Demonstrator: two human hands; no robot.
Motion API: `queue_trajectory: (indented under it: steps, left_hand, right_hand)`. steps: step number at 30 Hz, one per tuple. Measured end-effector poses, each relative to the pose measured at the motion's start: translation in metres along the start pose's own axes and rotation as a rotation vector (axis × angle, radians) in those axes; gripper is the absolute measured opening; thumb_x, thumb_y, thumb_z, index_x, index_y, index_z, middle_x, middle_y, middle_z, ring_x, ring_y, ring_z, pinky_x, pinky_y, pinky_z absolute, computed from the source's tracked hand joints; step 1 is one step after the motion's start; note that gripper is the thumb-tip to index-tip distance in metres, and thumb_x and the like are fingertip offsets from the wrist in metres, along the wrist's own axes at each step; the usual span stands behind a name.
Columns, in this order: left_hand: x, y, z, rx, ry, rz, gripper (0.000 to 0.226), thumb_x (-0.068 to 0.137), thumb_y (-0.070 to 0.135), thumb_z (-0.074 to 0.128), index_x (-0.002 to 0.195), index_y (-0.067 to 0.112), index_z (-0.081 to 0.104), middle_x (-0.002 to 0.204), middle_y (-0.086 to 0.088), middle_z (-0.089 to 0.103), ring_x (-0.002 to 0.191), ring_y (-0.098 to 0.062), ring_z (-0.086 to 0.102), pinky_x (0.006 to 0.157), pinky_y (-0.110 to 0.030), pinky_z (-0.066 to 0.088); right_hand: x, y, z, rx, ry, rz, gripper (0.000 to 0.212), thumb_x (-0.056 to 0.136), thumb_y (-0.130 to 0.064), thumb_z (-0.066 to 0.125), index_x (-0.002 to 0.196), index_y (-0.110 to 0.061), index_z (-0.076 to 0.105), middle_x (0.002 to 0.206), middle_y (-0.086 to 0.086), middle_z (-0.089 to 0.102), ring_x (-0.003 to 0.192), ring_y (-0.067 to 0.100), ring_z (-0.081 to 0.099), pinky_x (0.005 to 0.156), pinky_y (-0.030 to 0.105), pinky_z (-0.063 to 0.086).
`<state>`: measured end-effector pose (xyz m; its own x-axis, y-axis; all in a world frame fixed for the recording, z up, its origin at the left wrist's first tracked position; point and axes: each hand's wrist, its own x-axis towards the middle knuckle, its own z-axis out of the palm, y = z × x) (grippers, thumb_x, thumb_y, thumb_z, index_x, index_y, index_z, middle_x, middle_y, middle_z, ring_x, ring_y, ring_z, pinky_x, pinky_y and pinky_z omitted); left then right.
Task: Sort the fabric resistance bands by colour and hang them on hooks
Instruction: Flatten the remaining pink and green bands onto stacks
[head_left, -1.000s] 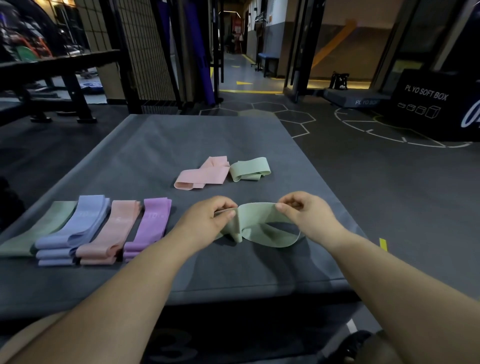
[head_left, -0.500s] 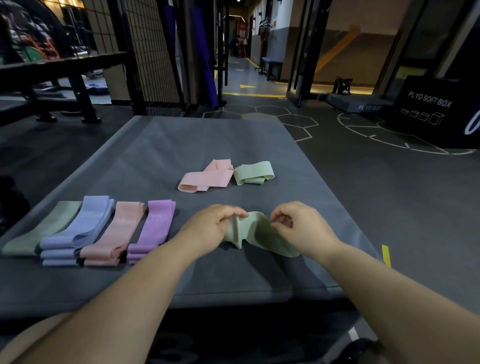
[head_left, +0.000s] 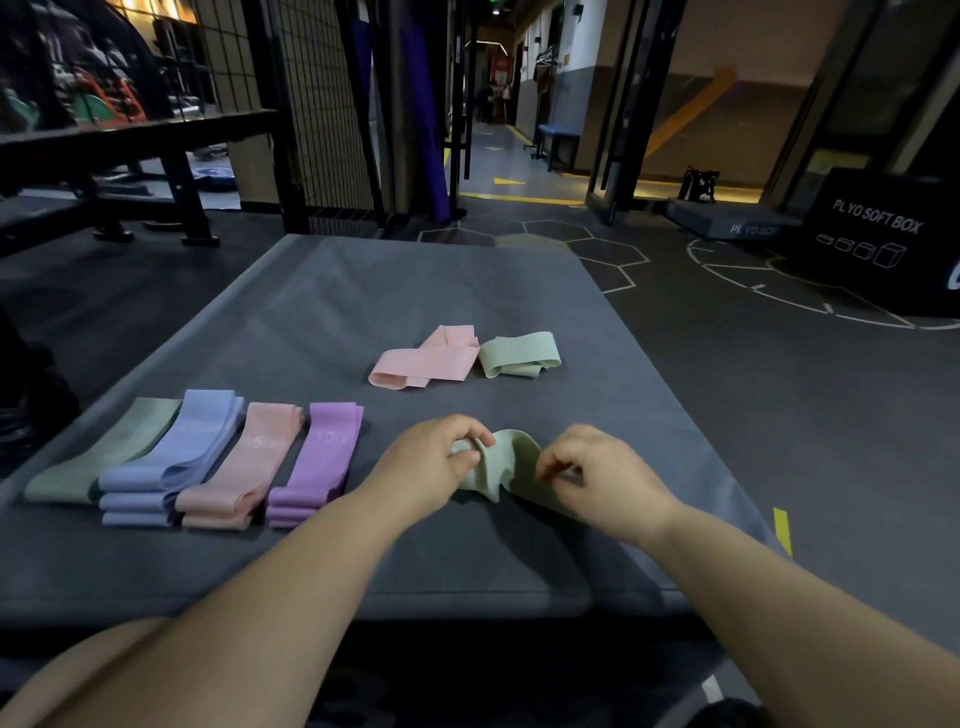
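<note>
On the grey mat (head_left: 415, 291), near its front edge, both hands pinch one green band (head_left: 511, 462): left hand (head_left: 434, 465) thumb and curled fingers gripping its left fold, right hand (head_left: 597, 475) its right end.

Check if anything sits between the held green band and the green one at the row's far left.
Yes: the purple stack, pink stack and blue stack lie side by side on the mat, between the held green band and the far-left green band.

A gym is indicated: black box (head_left: 878, 228) printed "PLYO SOFT BOX", drill lines (head_left: 795, 304) painted on rubber floor (head_left: 779, 415), steel rack (head_left: 130, 134), resistance bands (head_left: 208, 457) laid on padded mat (head_left: 415, 280).
</note>
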<state>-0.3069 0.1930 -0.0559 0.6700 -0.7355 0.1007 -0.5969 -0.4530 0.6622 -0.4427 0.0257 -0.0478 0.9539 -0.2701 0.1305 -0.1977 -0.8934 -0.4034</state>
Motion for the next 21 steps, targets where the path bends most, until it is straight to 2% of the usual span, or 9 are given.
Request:
queue_trajectory:
  steps: [3, 7, 8, 11, 14, 16, 18, 19, 21]
  left_hand:
    - [0.001, 0.002, 0.000, -0.021, 0.015, -0.001, 0.019, 0.094, 0.018, 0.055, 0.098, 0.036, 0.061, 0.106, 0.013, 0.062, 0.094, -0.010, 0.052, 0.070, -0.022, 0.034]
    - [0.003, 0.003, 0.000, -0.090, 0.049, -0.012, 0.024, 0.092, 0.018, 0.058, 0.085, 0.041, 0.055, 0.091, 0.019, 0.060, 0.085, -0.008, 0.052, 0.061, -0.007, 0.034]
    - [0.004, 0.003, 0.000, -0.126, 0.058, -0.020, 0.025, 0.092, 0.017, 0.059, 0.083, 0.041, 0.055, 0.090, 0.020, 0.060, 0.084, -0.008, 0.053, 0.063, -0.008, 0.034]
    - [0.006, 0.005, 0.001, -0.304, 0.056, -0.046, 0.021, 0.092, 0.016, 0.061, 0.083, 0.036, 0.059, 0.090, 0.019, 0.062, 0.075, -0.008, 0.056, 0.074, -0.023, 0.044]
    - [0.005, 0.006, 0.003, -0.479, 0.051, -0.088, 0.017, 0.092, 0.016, 0.061, 0.086, 0.031, 0.062, 0.087, 0.014, 0.064, 0.063, -0.010, 0.056, 0.070, -0.027, 0.044]
    - [0.005, 0.006, 0.004, -0.561, 0.061, -0.118, 0.015, 0.092, 0.016, 0.061, 0.087, 0.030, 0.064, 0.087, 0.010, 0.065, 0.063, -0.011, 0.056, 0.075, -0.031, 0.044]
    - [0.005, 0.007, 0.004, -0.634, 0.073, -0.145, 0.015, 0.093, 0.016, 0.060, 0.087, 0.029, 0.064, 0.086, 0.008, 0.065, 0.067, -0.009, 0.056, 0.079, -0.033, 0.044]
    - [0.005, 0.008, 0.003, -0.659, 0.077, -0.158, 0.014, 0.094, 0.016, 0.060, 0.087, 0.028, 0.063, 0.086, 0.008, 0.064, 0.070, -0.008, 0.055, 0.080, -0.033, 0.043]
    - [0.006, 0.010, 0.003, -0.704, 0.082, -0.178, 0.013, 0.094, 0.015, 0.059, 0.089, 0.026, 0.063, 0.088, 0.005, 0.064, 0.075, -0.010, 0.054, 0.079, -0.030, 0.042]
  right_hand:
    - [0.001, -0.003, 0.005, -0.075, -0.052, -0.041, 0.022, 0.086, -0.021, 0.064, 0.104, -0.026, 0.075, 0.096, -0.006, 0.056, 0.098, 0.018, 0.058, 0.086, 0.027, 0.047]
    - [0.005, -0.004, 0.013, -0.145, -0.017, -0.030, 0.028, 0.089, -0.048, 0.062, 0.109, -0.032, 0.073, 0.096, -0.001, 0.062, 0.099, 0.024, 0.053, 0.089, 0.032, 0.045]
    - [0.005, -0.004, 0.014, -0.167, -0.011, -0.019, 0.031, 0.089, -0.052, 0.060, 0.110, -0.033, 0.072, 0.096, -0.001, 0.062, 0.099, 0.024, 0.052, 0.090, 0.033, 0.044]
    - [0.009, -0.006, 0.018, -0.155, -0.030, 0.008, 0.038, 0.087, -0.059, 0.055, 0.110, -0.034, 0.072, 0.090, -0.003, 0.059, 0.098, 0.022, 0.050, 0.091, 0.036, 0.044]
    - [0.010, -0.008, 0.018, -0.011, -0.080, 0.031, 0.061, 0.073, -0.074, 0.040, 0.107, -0.035, 0.072, 0.081, -0.009, 0.053, 0.094, 0.021, 0.051, 0.090, 0.037, 0.044]
    - [0.012, -0.009, 0.017, 0.084, -0.092, 0.016, 0.047, 0.080, -0.066, 0.050, 0.105, -0.033, 0.074, 0.082, -0.008, 0.055, 0.096, 0.019, 0.052, 0.089, 0.032, 0.042]
    - [0.012, -0.012, 0.012, 0.273, -0.105, 0.034, 0.021, 0.092, -0.037, 0.061, 0.097, -0.024, 0.076, 0.087, 0.000, 0.059, 0.096, 0.018, 0.054, 0.084, 0.022, 0.041]
    - [0.011, -0.013, 0.009, 0.417, -0.113, 0.066, 0.019, 0.094, -0.028, 0.060, 0.093, -0.017, 0.075, 0.090, 0.004, 0.061, 0.096, 0.017, 0.055, 0.081, 0.018, 0.041]
    - [0.009, -0.012, 0.008, 0.669, -0.116, 0.166, 0.038, 0.085, -0.039, 0.057, 0.099, -0.007, 0.074, 0.101, 0.007, 0.066, 0.099, 0.016, 0.059, 0.084, 0.017, 0.043]
